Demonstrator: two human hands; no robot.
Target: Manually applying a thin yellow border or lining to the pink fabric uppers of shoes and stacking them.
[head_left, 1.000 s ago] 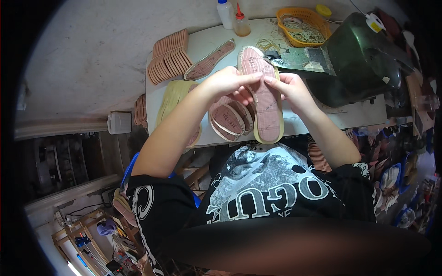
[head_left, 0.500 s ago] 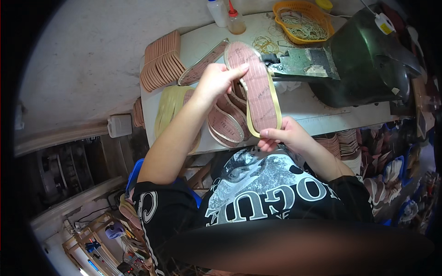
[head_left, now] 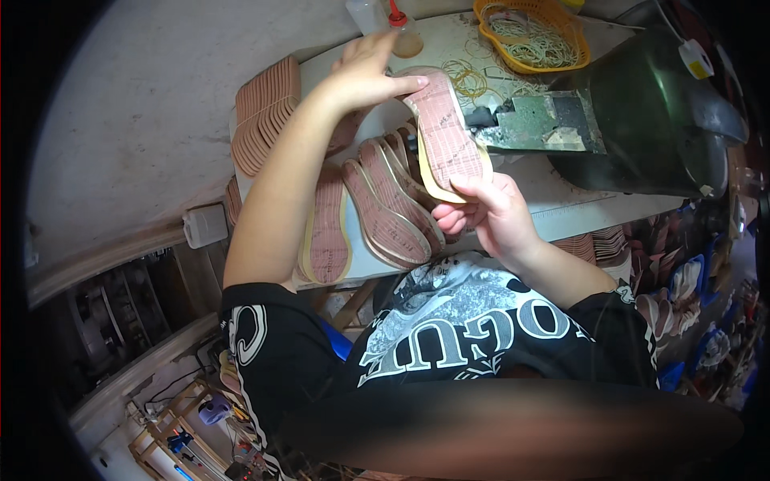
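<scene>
A pink shoe insole (head_left: 447,132) with a pale yellow edging strip is held up in front of me, beside the narrow arm of a green machine (head_left: 545,120). My right hand (head_left: 497,212) pinches its near end between thumb and fingers. At the far end, my left hand (head_left: 365,76) has its fingers stretched out and spread, its thumb lying on the insole's face. Several pink insoles with pale edges (head_left: 393,212) lie overlapped on the table, left of the right hand. Another edged insole (head_left: 327,228) rests by my left forearm.
A bundled stack of pink insoles (head_left: 267,112) stands at the table's far left. Behind are a red-tipped bottle (head_left: 407,40), loose bands (head_left: 465,80) and a yellow basket (head_left: 529,38) filled with bands. The machine's dark body (head_left: 654,116) takes up the right side.
My left hand has loosened its grip and spread its fingers, moving away and left. The right hand has raised the insole's near end. Yellow strips by my left forearm no longer show.
</scene>
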